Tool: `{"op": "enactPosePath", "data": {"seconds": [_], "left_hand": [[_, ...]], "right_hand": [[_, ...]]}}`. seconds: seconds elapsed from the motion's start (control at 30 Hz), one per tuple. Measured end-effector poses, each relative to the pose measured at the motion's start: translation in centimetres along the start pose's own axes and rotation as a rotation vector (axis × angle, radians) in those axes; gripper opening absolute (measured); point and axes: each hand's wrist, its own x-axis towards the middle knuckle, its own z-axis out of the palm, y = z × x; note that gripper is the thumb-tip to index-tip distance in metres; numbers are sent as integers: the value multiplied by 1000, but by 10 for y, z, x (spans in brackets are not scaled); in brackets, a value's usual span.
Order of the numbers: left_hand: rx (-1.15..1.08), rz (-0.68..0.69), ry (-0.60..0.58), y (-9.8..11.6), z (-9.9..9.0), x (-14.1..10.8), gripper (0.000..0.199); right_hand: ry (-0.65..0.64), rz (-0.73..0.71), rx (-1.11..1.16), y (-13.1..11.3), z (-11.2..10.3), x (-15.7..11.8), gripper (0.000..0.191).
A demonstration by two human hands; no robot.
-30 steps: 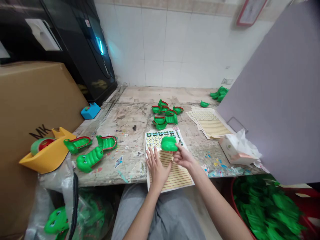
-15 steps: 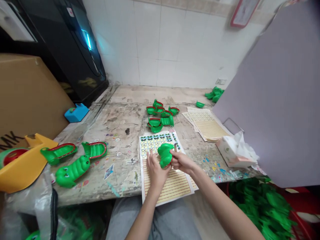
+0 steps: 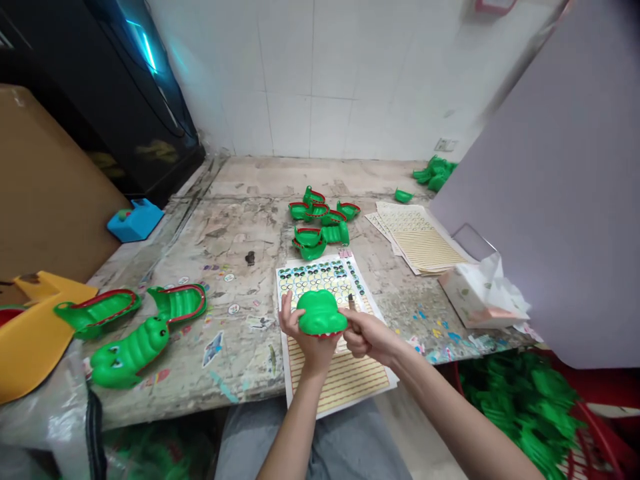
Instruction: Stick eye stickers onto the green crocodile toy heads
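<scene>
Stained, sticker-flecked worktable point(image 3: 220, 247) below a white tiled wall point(image 3: 320, 87). Green plastic crocodile toy point(image 3: 321, 313) gripped between both hands, just above a printed sticker sheet point(image 3: 320, 277), its red-edged mouth facing down. Left hand point(image 3: 307, 340) cupped behind the toy, with fingers point(image 3: 286, 313) curving up its side, their tips partly hidden. Right hand point(image 3: 367, 335) against the toy's other side, with fingers point(image 3: 361, 343) curled and pressed together, the thumb's position unclear. Farther up the table, a loose cluster of open crocodile shells point(image 3: 320, 227), then ruled paper sheets point(image 3: 420, 240) and a tissue box point(image 3: 473, 293). Lower right, a red basket point(image 3: 595, 433) heaped with green parts point(image 3: 520, 413).
</scene>
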Motion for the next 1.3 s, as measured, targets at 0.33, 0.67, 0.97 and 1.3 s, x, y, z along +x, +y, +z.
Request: {"op": "enactPosePath", "data": {"seconds": [0.33,0.67,0.97,1.3], "left_hand": [[141,166,-52,5,14,-14,69],[406,-238,-90,11,31,-22,68],[512,-170,-35,9,33,-26,68],[588,-214,-80,9,35,-26,69]], "right_hand": [[282,-514,-529,-4,-35,55,47],[481,-618,-1018,-13,-41,83,25],[795,-777,-824,-17,-106,139,25],[782,-859,-830,1,-123,159,8]]}}
